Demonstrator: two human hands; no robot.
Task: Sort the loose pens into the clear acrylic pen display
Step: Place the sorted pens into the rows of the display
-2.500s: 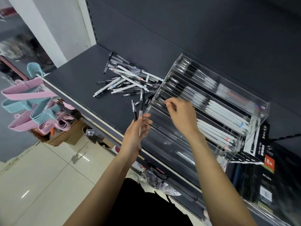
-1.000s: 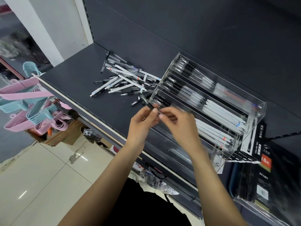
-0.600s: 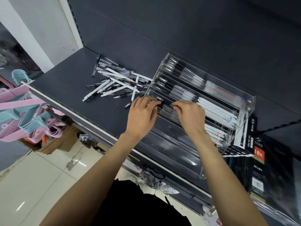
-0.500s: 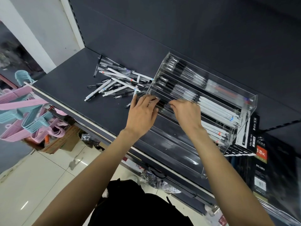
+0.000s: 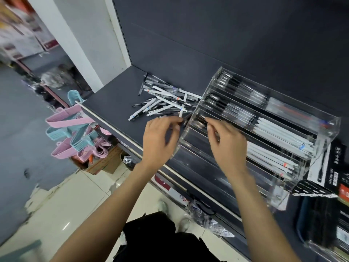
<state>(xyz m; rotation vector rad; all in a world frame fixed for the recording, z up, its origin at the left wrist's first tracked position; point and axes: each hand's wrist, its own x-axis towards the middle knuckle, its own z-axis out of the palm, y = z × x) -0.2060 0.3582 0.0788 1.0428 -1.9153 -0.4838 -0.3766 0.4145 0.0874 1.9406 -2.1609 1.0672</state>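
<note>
Both hands are at the left end of the clear acrylic pen display [image 5: 321, 133], close together but not touching. Left hand [image 5: 160, 138] is just outside the display's left wall, fingers curled, tips blurred; a dark pen [image 5: 186, 121] seems to be at its fingertips, but I can't tell if it grips it. Right hand [image 5: 226, 144] is over the third tier, fingers curled down into the compartment; what it holds, if anything, is hidden. Loose pens [image 5: 164, 104] are heaped on the dark shelf [image 5: 113, 103] just beyond the left hand, touching the display's left side. Black and white pens fill the tiers beyond and right of the right hand. Pink and blue hangers [image 5: 75, 133] hang well left of the left hand.
</note>
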